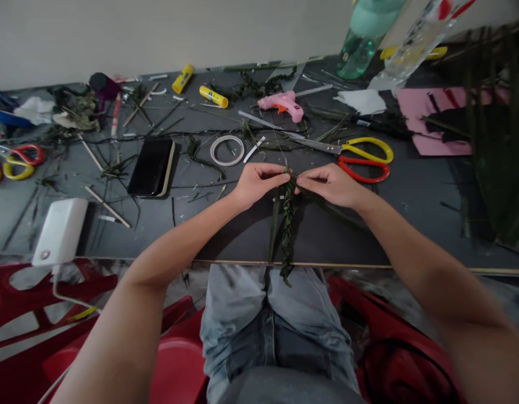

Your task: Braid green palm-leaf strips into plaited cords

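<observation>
A braided strip of green palm leaf (288, 224) hangs from both my hands over the front edge of a dark grey table (402, 224). My left hand (256, 183) pinches its top end from the left. My right hand (329, 183) pinches the same end from the right, fingertips almost touching. Loose leaf strands trail down beside the braid toward my jeans.
Yellow and red scissors (360, 157), a pink glue gun (284, 104), a tape roll (227, 150), a black phone (152, 166), two yellow glue sticks (214, 96) and leaf scraps lie behind my hands. A white power bank (60, 231) sits left, pink paper (436, 120) and bottles far right.
</observation>
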`<state>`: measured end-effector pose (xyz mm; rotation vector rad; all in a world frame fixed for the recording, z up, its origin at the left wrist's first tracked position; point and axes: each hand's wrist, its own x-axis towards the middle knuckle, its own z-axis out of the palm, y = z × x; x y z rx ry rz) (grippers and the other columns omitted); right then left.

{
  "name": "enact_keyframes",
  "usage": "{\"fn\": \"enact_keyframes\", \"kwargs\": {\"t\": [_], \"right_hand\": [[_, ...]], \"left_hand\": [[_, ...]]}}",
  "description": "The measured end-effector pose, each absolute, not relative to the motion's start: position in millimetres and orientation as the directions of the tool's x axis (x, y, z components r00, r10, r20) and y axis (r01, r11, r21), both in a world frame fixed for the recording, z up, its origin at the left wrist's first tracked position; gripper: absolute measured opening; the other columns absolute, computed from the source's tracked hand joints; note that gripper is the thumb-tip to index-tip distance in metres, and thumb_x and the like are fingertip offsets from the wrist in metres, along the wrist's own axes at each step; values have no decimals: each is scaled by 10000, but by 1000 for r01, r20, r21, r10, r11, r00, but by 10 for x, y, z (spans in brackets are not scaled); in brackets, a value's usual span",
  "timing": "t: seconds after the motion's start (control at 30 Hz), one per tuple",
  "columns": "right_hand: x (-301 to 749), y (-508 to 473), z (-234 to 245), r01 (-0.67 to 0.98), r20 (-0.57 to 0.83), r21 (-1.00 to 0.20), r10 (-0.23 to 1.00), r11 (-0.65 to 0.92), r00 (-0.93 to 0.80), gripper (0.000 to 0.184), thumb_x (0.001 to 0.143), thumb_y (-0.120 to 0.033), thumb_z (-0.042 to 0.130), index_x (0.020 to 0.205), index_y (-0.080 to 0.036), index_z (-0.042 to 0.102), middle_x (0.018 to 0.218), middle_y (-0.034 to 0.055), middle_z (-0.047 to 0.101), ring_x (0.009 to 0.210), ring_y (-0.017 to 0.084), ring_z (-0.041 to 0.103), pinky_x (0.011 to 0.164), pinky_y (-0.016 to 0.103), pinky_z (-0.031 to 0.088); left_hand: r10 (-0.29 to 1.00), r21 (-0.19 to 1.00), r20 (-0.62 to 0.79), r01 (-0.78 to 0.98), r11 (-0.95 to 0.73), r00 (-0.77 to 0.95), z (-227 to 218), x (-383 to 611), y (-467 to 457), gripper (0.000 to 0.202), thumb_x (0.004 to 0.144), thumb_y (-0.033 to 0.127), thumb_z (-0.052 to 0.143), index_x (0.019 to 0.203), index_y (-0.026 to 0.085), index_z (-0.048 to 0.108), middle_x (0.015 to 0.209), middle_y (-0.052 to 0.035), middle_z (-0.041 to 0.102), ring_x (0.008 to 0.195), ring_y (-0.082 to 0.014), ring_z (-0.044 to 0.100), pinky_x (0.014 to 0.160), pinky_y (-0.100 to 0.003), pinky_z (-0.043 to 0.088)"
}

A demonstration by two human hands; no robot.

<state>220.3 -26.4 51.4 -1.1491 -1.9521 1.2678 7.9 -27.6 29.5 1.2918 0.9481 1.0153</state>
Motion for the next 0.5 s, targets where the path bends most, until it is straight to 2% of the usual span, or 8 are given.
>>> {"fn": "enact_keyframes", "kwargs": {"t": [0.1, 0.17, 0.27, 0.37, 0.5], "right_hand": [[2302, -205, 479, 438, 270, -751, 836, 493, -477, 325, 835, -440, 704, 1038, -195, 767, 979, 81, 761, 761, 188, 663, 682, 319, 522], [2338, -190, 449, 427, 429, -610, 731, 667, -530, 362, 826, -353, 726, 1167, -233, 731, 1105, 77, 748, 848, 202, 685, 746, 343, 548], [2327, -205, 424, 335, 531, -476, 569, 813, -627, 243, 873, -290, 667, 1099, -282, 756, 1089, 43, 754, 925, 199, 703, 811, 350, 558], [2294, -235, 433, 314, 518, -488, 560, 814, -646, 199, 925, -299, 593, 950, -306, 790, 1012, 29, 767, 910, 187, 713, 807, 339, 553], [2272, -268, 442, 389, 414, -645, 729, 657, -545, 208, 924, -418, 621, 919, -318, 803, 947, 34, 773, 870, 195, 716, 822, 338, 544]], "left_hand": [[945, 995, -49, -67, 75, 324, 305, 69, -270, 336, 625, 400, 888, 866, 176, 819, 829, -53, 787, 657, -96, 649, 663, -247, 533], [938, 991, -90, -68, 119, 334, 310, 71, -275, 325, 598, 383, 902, 837, 177, 821, 795, -50, 783, 621, -84, 626, 629, -237, 520], [935, 986, -126, -63, 155, 331, 311, 76, -289, 309, 577, 350, 914, 819, 180, 822, 729, -43, 771, 584, -78, 615, 604, -231, 518], [945, 990, -107, -55, 130, 310, 301, 74, -290, 290, 593, 325, 908, 834, 187, 824, 684, -35, 759, 549, -78, 602, 575, -231, 510], [946, 999, -39, 22, 34, 322, 290, 62, -279, 239, 686, 304, 859, 891, 184, 824, 659, -35, 750, 553, -101, 619, 584, -253, 519]]}}
